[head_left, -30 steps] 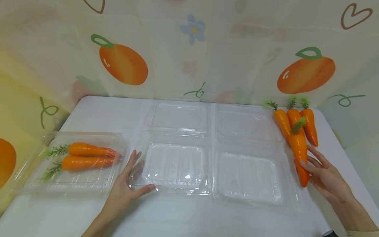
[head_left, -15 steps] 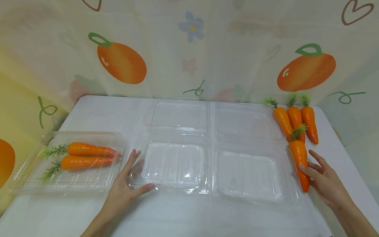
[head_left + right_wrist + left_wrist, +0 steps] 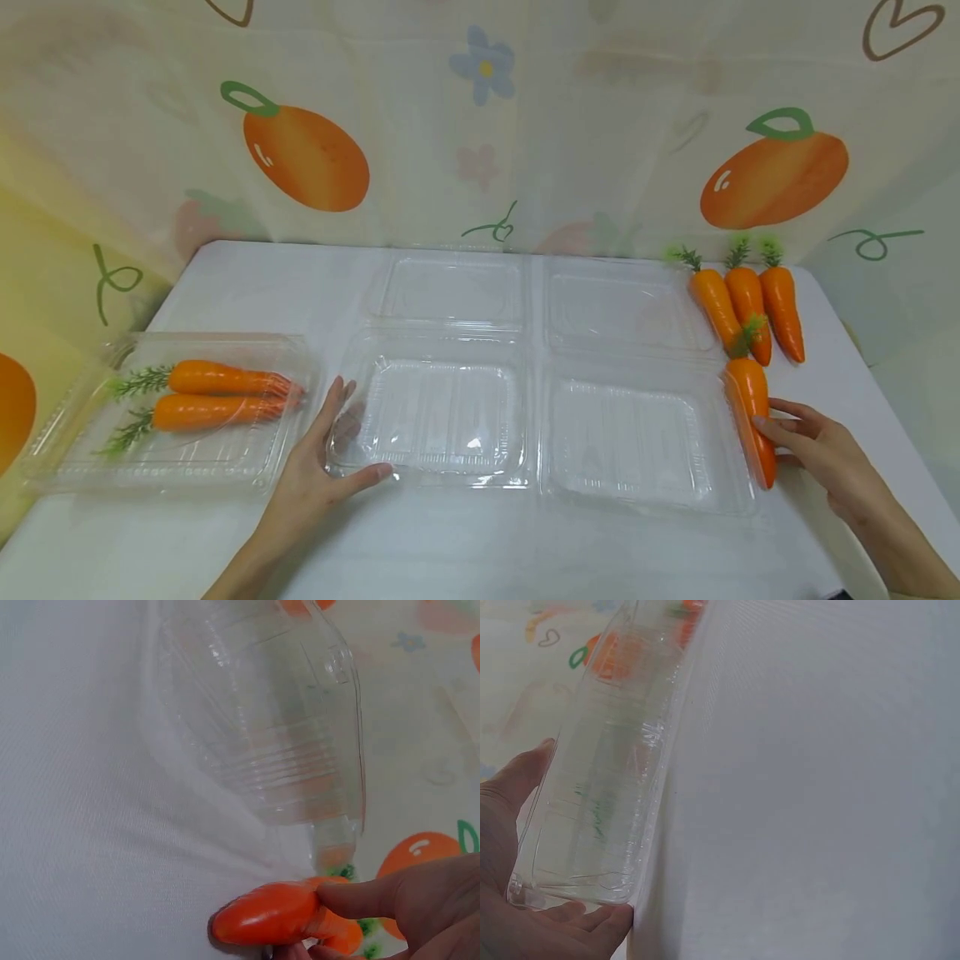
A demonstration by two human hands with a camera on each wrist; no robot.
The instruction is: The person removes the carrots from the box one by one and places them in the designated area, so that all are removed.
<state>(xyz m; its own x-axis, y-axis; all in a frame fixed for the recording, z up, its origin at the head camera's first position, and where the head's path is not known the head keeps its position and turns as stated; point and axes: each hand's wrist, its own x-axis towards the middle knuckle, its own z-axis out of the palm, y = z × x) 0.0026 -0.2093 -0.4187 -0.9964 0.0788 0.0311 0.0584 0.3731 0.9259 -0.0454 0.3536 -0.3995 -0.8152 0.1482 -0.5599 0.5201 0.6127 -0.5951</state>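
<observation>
My right hand [image 3: 813, 446] pinches an orange toy carrot [image 3: 748, 400] between thumb and fingers, right at the right edge of a clear plastic clamshell box [image 3: 630, 442]. Its green top points away from me, and its tip shows large in the right wrist view, where my right thumb [image 3: 367, 896] lies along its side. Around the front left corner of another open clamshell box [image 3: 442, 479] my left hand [image 3: 318, 475] is spread. The thumb touches the front rim while the fingers lie along the left side. The left wrist view has this hand at the corner of the clear box [image 3: 592, 825].
Three more carrots [image 3: 782, 312] lie side by side at the back right corner of the table [image 3: 450, 550]. On the left, a closed clear box [image 3: 82, 467] holds two carrots [image 3: 217, 412]. Both open boxes have lids [image 3: 453, 292] folded back towards the printed curtain [image 3: 420, 167].
My right hand has drawn the carrot towards me, off the other carrots, then slightly left to the box's edge. My left hand has stayed at its corner.
</observation>
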